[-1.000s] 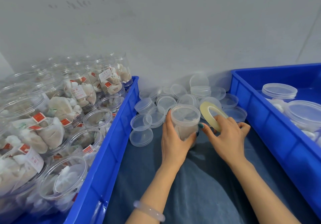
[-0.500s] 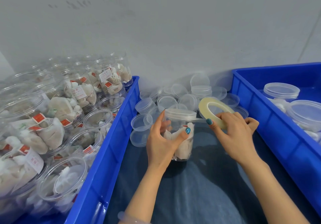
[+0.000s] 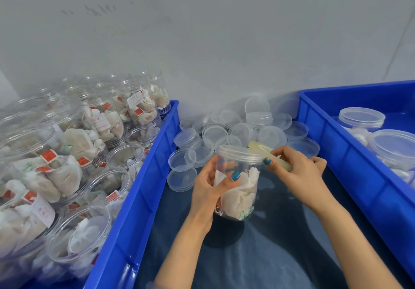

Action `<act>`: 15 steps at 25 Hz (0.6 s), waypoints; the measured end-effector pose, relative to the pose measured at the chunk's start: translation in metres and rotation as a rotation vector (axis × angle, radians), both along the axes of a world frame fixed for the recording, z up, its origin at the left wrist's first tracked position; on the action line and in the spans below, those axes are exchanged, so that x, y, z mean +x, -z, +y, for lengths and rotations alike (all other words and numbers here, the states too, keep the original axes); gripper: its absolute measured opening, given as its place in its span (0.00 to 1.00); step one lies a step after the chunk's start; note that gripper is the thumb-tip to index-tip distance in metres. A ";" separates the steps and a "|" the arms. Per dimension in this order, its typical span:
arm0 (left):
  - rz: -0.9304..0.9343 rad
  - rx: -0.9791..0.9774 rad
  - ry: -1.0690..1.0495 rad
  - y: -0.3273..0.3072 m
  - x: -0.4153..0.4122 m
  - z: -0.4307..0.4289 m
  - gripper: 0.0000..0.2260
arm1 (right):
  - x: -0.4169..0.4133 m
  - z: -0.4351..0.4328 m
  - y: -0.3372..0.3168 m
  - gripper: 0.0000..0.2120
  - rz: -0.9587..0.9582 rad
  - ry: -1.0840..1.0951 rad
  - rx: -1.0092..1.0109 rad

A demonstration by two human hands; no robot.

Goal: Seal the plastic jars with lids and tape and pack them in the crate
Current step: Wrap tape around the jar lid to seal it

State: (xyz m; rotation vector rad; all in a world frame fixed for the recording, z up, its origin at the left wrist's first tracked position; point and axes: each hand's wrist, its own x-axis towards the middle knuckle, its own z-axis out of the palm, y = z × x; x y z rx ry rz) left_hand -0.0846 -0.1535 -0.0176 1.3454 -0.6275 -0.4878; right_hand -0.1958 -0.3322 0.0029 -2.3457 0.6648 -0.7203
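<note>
The left hand (image 3: pixel 212 184) grips an upright lidded jar (image 3: pixel 239 195) of sachets over the dark cloth (image 3: pixel 269 255), and the right hand (image 3: pixel 299 173) pinches a tape roll (image 3: pixel 257 146) just beside its lid (image 3: pixel 240 153). Loose lids (image 3: pixel 242 129) lie heaped behind, between two blue crates (image 3: pixel 155 172).

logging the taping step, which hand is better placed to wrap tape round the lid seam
Right. The right hand grips the tape roll close against the lid of the jar. The left hand is wrapped round the jar, so it is probably better used steadying it.
</note>
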 end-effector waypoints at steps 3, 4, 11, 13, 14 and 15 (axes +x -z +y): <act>0.031 -0.011 0.050 0.000 0.002 0.002 0.40 | -0.003 -0.004 0.000 0.29 0.068 -0.047 0.146; 0.057 -0.015 0.069 0.000 0.003 0.003 0.43 | -0.005 -0.005 -0.003 0.28 0.064 -0.064 0.178; 0.333 -0.199 0.186 -0.001 0.015 0.016 0.33 | -0.021 0.000 -0.017 0.18 -0.157 -0.436 0.356; 0.364 -0.213 0.240 0.001 0.016 0.018 0.30 | -0.018 0.002 -0.019 0.18 -0.174 -0.346 0.260; 0.385 -0.222 0.282 0.003 0.014 0.019 0.29 | -0.017 0.004 -0.020 0.19 -0.178 -0.303 0.226; 0.407 -0.236 0.321 0.003 0.013 0.018 0.28 | -0.016 0.004 -0.020 0.20 -0.174 -0.272 0.195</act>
